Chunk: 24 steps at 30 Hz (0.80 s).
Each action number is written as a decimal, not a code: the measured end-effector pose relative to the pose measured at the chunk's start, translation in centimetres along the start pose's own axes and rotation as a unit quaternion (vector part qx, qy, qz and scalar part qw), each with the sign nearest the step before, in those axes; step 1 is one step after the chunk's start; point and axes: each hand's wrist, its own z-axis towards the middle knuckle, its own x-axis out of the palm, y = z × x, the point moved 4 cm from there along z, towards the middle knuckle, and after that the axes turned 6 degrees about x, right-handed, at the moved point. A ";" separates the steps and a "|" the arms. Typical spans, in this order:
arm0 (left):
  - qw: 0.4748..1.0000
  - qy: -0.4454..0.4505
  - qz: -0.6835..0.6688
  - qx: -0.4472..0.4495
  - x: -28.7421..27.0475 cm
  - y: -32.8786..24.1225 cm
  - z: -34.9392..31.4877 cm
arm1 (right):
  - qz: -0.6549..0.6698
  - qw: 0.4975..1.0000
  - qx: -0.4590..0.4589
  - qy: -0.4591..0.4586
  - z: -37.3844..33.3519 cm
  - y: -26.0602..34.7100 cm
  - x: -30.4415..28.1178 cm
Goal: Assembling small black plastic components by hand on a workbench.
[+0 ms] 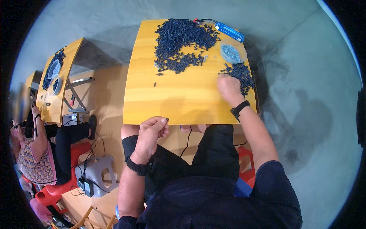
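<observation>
My left hand (151, 133) is at the table's near edge, thumb and fingers pinched on a small dark piece (167, 120) that pokes out at the tips. My right hand (230, 88) rests closed beside the smaller pile of short black cylindrical pieces (242, 76) at the right edge. Its fingertips are turned away, so what they hold cannot be made out. Behind that pile sits a clear bowl of small light-blue parts (231, 53). A large heap of the same black pieces (179, 38) covers the far middle of the yellow table (141, 105). One loose black piece (155, 84) lies apart.
A blue-and-white box (229, 32) with a dark cable and red tip (196, 20) lies at the far right edge. To the left, another person (40, 156) sits at a similar table (70, 72). A grey stool (97, 175) stands on the floor with cables around it.
</observation>
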 end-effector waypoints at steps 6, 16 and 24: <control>0.998 0.019 -0.028 0.055 1.5 -2.0 -0.7 | 0.295 0.955 0.022 0.034 -0.4 4.6 -4.5; 0.983 0.091 -0.130 0.093 3.0 -3.4 -1.2 | 0.693 0.669 -0.057 0.264 -5.0 15.1 -13.0; 0.982 0.120 -0.107 0.103 2.9 -3.2 -1.5 | 0.638 0.733 -0.170 0.162 -4.7 15.7 -14.7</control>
